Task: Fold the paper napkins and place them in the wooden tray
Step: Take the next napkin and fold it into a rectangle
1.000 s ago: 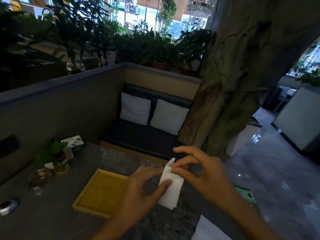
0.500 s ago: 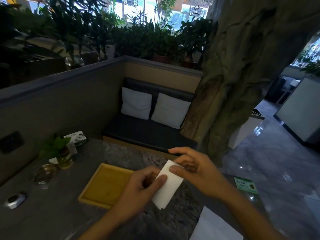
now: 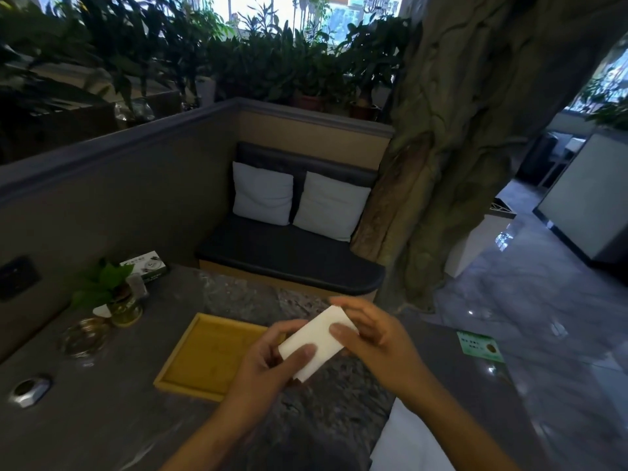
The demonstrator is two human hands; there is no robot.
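We are looking into a dim booth where daylight is blowing out the windows [image 3: 251,11] behind silhouetted plants [image 3: 272,62]. Glare is streaking the polished floor [image 3: 530,300] at right, while the counter [image 3: 102,419] is sitting in murky shadow. The white napkin [image 3: 316,341] is glowing brightest. Wide-angle distortion is bending the edges, and fine detail is smearing softly throughout.
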